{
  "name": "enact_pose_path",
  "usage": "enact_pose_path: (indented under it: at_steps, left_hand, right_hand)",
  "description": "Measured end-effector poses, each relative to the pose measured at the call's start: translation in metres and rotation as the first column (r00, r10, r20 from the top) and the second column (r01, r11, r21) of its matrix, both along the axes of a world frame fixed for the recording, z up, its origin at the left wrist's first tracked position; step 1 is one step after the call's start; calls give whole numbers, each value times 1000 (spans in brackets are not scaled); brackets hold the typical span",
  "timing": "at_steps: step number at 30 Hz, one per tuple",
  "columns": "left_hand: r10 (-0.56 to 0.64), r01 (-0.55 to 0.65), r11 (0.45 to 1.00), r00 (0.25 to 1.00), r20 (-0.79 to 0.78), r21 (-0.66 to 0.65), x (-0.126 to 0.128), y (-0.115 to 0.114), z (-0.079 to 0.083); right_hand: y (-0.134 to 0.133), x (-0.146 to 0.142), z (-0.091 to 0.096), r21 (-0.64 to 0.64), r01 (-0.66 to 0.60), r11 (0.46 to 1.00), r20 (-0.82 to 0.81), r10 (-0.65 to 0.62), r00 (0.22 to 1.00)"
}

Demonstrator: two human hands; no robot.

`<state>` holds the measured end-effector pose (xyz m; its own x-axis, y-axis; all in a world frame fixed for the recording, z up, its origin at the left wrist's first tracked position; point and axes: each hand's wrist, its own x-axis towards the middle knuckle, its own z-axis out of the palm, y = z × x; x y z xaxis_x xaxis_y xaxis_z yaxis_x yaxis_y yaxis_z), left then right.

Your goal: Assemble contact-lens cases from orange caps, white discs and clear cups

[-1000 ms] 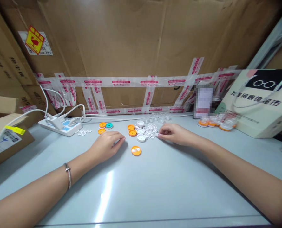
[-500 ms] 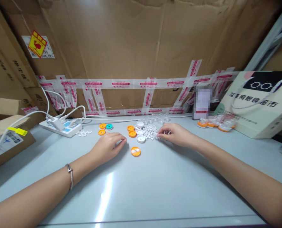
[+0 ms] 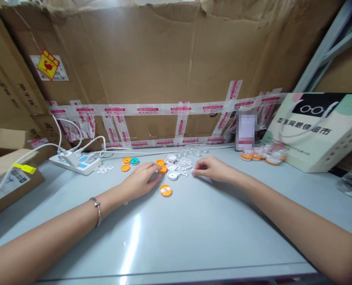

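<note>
My left hand (image 3: 141, 180) reaches palm down, its thumb apart from the fingers, and its fingertips touch the nearer of two orange round pieces (image 3: 163, 170). Beside these stand several white round cups (image 3: 172, 175) and a heap of small white plastic pieces (image 3: 184, 166). At the right edge of that heap my right hand (image 3: 211, 169) is pinched on a small white piece (image 3: 193, 172), mostly hidden by the fingertips. Closer to me lies an orange round cup (image 3: 166, 190) with small white parts inside it.
Left of the cups lie more orange discs (image 3: 125, 168), a teal disc (image 3: 134, 161), small white pieces (image 3: 104, 169) and a power strip (image 3: 86, 164). Clear parts (image 3: 193, 150) line the back. A phone (image 3: 246, 130), orange-and-clear pieces (image 3: 272, 159) and a paper bag (image 3: 300, 138) stand right.
My left hand has moved right and its fingertips have reached an orange round piece. The right hand stays pinched by the white heap. The view has shifted slightly.
</note>
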<state>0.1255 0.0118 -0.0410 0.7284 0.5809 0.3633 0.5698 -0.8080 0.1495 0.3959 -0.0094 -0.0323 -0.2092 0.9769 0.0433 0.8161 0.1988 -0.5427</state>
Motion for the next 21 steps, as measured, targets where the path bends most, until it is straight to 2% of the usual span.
enact_pose_path:
  at_steps: [6, 9, 12, 16, 19, 21]
  left_hand:
    - [33, -33, 999, 999, -9, 16, 22, 10, 5]
    - [-30, 30, 999, 999, 13, 11, 29, 9, 9]
    - [-126, 125, 990, 992, -15, -71, 34, 10, 11]
    - [-144, 138, 980, 989, -31, -141, 40, 14, 12]
    - [-104, 114, 977, 993, 64, -181, 39, 11, 19]
    - [-41, 109, 938, 978, 206, -329, 32, 4, 27]
  right_hand:
    - [0, 0, -4, 33, -16, 999, -27, 17, 1000]
    - [0, -1, -4, 39, -31, 999, -33, 32, 999]
    - [-1, -2, -4, 43, -37, 998, -29, 38, 999]
    - [-2, -3, -2, 52, -25, 998, -15, 26, 1000]
    - [-5, -4, 3, 70, -17, 997, -13, 18, 1000]
    - [-8, -7, 7, 91, -10, 996, -27, 12, 1000]
